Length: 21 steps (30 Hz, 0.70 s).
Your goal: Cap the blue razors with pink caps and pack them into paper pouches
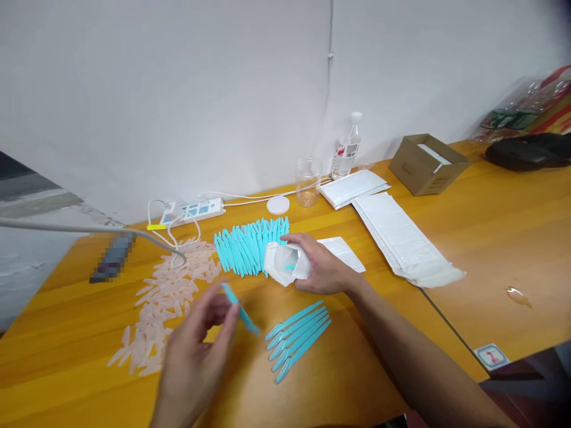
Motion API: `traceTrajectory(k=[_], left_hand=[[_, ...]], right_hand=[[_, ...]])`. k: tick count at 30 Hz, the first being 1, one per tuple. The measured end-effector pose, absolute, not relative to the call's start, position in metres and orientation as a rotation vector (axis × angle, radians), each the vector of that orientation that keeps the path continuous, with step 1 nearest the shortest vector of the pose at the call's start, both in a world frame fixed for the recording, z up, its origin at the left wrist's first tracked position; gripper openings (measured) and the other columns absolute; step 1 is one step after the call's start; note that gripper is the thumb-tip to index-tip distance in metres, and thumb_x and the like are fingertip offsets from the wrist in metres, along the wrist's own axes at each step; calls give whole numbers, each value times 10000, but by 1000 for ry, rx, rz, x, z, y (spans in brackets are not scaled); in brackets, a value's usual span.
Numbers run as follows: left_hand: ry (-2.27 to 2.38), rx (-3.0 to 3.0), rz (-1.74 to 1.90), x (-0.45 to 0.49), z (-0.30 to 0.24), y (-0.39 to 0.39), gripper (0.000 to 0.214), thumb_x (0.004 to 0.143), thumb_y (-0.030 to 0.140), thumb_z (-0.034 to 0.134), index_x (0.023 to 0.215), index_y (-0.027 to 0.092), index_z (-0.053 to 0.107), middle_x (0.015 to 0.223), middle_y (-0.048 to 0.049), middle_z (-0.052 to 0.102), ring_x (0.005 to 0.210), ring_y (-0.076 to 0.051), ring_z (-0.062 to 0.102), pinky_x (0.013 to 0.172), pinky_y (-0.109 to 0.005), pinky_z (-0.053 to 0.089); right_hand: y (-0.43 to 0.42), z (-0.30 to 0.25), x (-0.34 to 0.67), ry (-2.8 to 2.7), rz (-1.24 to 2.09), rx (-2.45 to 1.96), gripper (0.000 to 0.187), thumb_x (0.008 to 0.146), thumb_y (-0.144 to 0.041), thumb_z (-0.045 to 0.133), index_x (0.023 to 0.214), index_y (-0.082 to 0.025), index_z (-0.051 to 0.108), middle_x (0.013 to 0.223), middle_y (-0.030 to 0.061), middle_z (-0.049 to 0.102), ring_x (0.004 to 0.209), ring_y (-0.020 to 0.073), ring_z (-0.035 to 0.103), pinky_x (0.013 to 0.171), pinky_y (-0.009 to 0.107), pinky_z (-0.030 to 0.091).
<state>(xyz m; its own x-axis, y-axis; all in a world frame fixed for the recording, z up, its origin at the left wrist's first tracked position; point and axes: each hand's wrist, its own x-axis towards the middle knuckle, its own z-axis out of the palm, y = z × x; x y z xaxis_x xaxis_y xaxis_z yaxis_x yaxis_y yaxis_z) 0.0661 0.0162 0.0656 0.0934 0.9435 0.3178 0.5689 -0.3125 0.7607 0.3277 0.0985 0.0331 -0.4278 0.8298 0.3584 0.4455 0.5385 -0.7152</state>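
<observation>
My left hand (200, 345) pinches one turquoise eyebrow razor (241, 310) between thumb and fingers, held above the table. My right hand (323, 267) is wrapped round a white pouch (279, 267). The pouch's mouth gapes toward the left, and something turquoise shows inside it. Below the pouch, several turquoise razors (298, 339) lie side by side in a slanted row. A dense pile of the same turquoise razors (245, 246) lies behind, partly covered by the pouch. To the left, pale pink translucent caps (165, 303) are scattered loosely.
Flat white pouches (392, 238) lie stacked on the right, with one small white pouch (343, 252) behind my right wrist. Along the wall stand a power strip (196, 209), a clear jar (307, 183), a bottle (347, 148) and a cardboard box (426, 166). A white cable (89, 226) crosses at left.
</observation>
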Motion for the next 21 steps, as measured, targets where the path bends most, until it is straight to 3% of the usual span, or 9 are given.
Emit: traceTrajectory(k=[2,3,8,10,13,16,18,21], left_hand=[[1482,1717,1569,74,89,13,747,862,149,685,1505,339,355,849,42,660,686,-121,675,682,-265,593],[1489,1652,1743,81,98,13,797,845,122,698,1519,340,332,852,47,657,668,-112,669,672,-262,595],[1498,1655,2126,121,99,33,625,815,78,712,1378,272,520,851,32,659,641,-109,636,597,-251,541],[1491,1867,1999,132,85,42,511,833,93,699,1306,253,586,868,9,677,693,-125,630,650,-274,529],[1459,2247,1488,137,64,42,260,888,163,656,1129,245,709,1168,-78,677,934,-188,625,835,-363,516],[1475,2229,1364,125,49,30,282,921,213,616,1188,253,699,1370,-108,555,1103,-232,576,941,-411,476],[1522,2108,1359,112,40,21,296,932,224,601,1216,245,679,1257,-97,602,1065,-212,597,918,-370,487],[1448,2089,906,98,27,14,218,941,291,597,1115,256,725,1004,-48,670,921,-181,640,801,-296,510]], right_hand=[[98,33,327,-2072,699,-1020,828,631,-180,715,1404,-188,416,1376,139,529,1264,291,516,1075,439,409],[97,34,326,-2072,701,-1011,830,633,-183,718,1406,-193,416,1373,136,530,1261,290,517,1073,437,410],[94,38,322,-2069,692,-955,857,619,-166,731,1412,-206,410,1344,118,543,1231,275,534,1059,414,422],[93,39,321,-2064,686,-934,857,618,-161,733,1411,-206,409,1345,119,542,1228,273,537,1051,409,430],[92,39,321,-2054,678,-898,830,649,-187,738,1410,-201,408,1339,122,547,1219,267,545,1036,403,443],[93,39,324,-2069,684,-889,837,646,-191,741,1413,-200,406,1338,122,551,1226,270,541,1042,408,438],[94,39,325,-2081,690,-898,858,623,-176,741,1414,-205,409,1346,121,549,1237,277,535,1054,417,429],[94,39,326,-2079,698,-923,860,617,-165,729,1415,-216,413,1366,119,543,1248,284,531,1067,428,419]])
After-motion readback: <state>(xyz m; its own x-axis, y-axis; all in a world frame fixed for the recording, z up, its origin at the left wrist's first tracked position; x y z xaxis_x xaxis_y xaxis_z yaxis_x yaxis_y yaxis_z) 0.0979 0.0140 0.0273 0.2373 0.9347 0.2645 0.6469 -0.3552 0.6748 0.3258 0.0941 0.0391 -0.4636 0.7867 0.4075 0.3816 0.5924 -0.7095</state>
